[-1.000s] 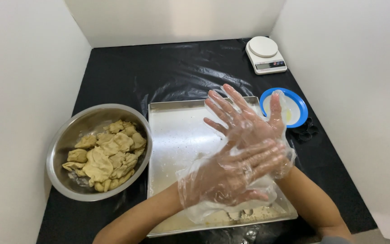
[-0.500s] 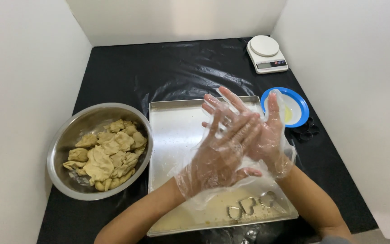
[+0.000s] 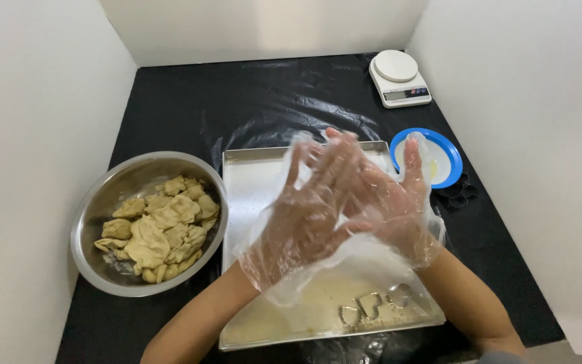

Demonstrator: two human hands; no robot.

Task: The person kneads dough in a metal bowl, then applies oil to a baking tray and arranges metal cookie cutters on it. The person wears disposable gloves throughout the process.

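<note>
Gloves of thin clear plastic hang loose on both hands, held palm to palm above the shallow rectangular metal tray (image 3: pixel 250 202); the left hand (image 3: pixel 304 222) lies open across the right hand (image 3: pixel 399 202), fingers spread, gripping nothing. Slack film could slide off or snag on the small metal cutters (image 3: pixel 372 307) lying in the tray's near end, though their shapes are hard to make out. Torn beige dough (image 3: pixel 159 226) fills the round steel bowl (image 3: pixel 102 195) just beside the tray
</note>
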